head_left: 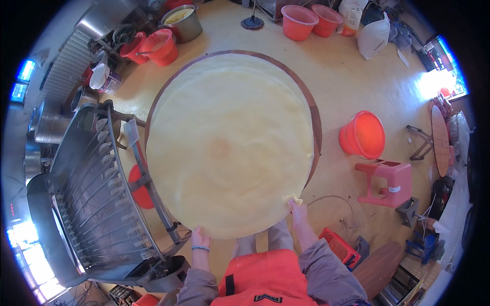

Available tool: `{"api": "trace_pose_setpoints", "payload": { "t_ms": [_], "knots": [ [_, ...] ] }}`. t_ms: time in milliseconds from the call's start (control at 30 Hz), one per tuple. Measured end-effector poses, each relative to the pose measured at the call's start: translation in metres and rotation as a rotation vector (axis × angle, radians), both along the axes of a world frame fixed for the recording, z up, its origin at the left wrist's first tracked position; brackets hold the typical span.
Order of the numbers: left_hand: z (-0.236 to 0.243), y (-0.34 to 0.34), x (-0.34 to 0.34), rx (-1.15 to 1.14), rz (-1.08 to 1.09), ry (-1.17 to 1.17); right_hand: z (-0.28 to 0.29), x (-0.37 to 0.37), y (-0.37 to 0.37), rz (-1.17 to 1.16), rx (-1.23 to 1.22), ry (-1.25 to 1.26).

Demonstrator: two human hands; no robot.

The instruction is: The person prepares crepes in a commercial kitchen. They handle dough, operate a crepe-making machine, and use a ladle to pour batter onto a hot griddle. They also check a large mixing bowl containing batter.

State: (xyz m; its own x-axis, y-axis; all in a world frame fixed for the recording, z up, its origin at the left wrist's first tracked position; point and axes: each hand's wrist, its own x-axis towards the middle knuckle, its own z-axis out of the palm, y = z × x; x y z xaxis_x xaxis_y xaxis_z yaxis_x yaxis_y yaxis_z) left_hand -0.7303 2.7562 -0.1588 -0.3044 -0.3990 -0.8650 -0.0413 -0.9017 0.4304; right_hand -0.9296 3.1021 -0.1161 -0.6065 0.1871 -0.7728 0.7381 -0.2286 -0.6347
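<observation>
A very large, thin, pale yellow round sheet (229,148), which looks like a pancake or rolled dough, covers most of a round brown wooden board (315,127). The board's rim shows along the far and right sides. At the near left edge, my left hand (200,237), with a blue bracelet at the wrist, is closed on the sheet's rim. My right hand (298,210) pinches a crumpled bit of the same edge at the near right, thumb uppermost. The sheet lies mostly flat with faint ripples, and its near edge hangs in front of my legs.
On the left stands a dark metal machine (97,199) with a row of rollers. An orange-red bucket (363,135) and a pink plastic stool (385,182) are on the right. More red tubs (299,23) and a pot (179,24) line the far side. Near my right lies a red crate (339,248).
</observation>
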Motion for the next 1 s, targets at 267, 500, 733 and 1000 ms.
{"api": "trace_pose_setpoints", "payload": {
  "t_ms": [267,500,733,1000],
  "knots": [
    [-0.015,0.009,-0.01,0.011,-0.108,-0.014,-0.017,-0.031,0.021,0.09,0.096,-0.019],
    [-0.001,0.021,-0.016,-0.141,-0.287,-0.312,-0.029,-0.016,0.022,0.037,0.199,-0.202],
    [-0.003,0.022,-0.018,-0.062,-0.093,-0.27,-0.031,0.003,0.014,-0.171,-0.324,-0.241],
    [0.001,0.015,-0.014,-0.127,-0.029,-0.283,-0.013,0.005,0.016,-0.028,-0.21,-0.299]
  ]
}}
